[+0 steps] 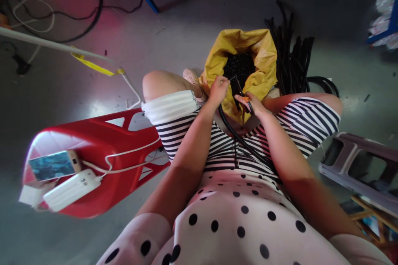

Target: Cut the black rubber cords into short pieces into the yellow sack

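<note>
Polka-dotted fabric [236, 219] on the wearer's torso fills the bottom of the view, with striped shorts [217, 145] over both thighs beyond it. Both forearms extend forward to meet above the lap. Left hand [218, 89] is closed around the upper end of a black hose [239, 138], which runs from the hands down across the striped cloth toward the body. Right hand [250, 103] is curled around a small tool with an orange part [245, 99] held against the same hose end; the exact form of the tool is too small to tell. Directly beyond the hands stands an open yellow bag [264, 56], its mouth showing a mass of small black pieces [239, 66]. Behind and to the right of the bag lies a bundle of long black hoses [295, 62] on the grey floor [174, 41]. At left, a red plastic stool [93, 140] carries a phone [54, 165] and a white power bank [73, 189], joined by a white cable [130, 155]. At right lies a grey plastic stool [357, 165] on its side.
</note>
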Action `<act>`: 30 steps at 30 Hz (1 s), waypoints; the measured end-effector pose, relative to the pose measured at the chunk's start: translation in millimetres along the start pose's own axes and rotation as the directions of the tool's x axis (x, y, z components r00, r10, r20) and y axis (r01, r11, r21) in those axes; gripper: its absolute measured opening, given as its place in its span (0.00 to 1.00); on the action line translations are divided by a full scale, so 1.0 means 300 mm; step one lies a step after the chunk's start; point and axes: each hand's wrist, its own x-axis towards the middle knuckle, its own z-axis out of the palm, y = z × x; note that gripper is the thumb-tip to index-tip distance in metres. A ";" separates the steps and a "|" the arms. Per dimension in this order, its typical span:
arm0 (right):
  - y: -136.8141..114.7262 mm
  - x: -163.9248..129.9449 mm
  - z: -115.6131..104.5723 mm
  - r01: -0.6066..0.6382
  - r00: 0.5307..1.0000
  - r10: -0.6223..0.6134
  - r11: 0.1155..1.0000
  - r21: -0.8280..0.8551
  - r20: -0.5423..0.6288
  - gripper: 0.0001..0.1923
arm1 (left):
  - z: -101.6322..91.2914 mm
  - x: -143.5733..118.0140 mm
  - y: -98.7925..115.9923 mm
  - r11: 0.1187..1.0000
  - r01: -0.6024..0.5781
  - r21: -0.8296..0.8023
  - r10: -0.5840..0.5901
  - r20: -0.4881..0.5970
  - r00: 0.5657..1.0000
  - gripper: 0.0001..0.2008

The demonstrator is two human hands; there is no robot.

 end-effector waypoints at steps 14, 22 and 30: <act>-0.024 -0.001 0.011 -0.013 1.000 0.013 1.000 0.023 -0.004 0.30 | 0.003 -0.015 0.013 0.999 -0.029 0.037 0.025 0.102 0.994 0.06; -0.028 0.002 0.013 -0.012 1.000 0.012 1.000 0.003 0.000 0.30 | 0.004 0.002 -0.012 0.997 -0.067 0.030 0.063 0.110 0.992 0.09; -0.052 -0.012 0.011 -0.041 0.999 0.041 0.999 -0.028 0.004 0.29 | 0.009 0.003 -0.014 0.996 -0.059 0.062 0.053 0.085 0.995 0.08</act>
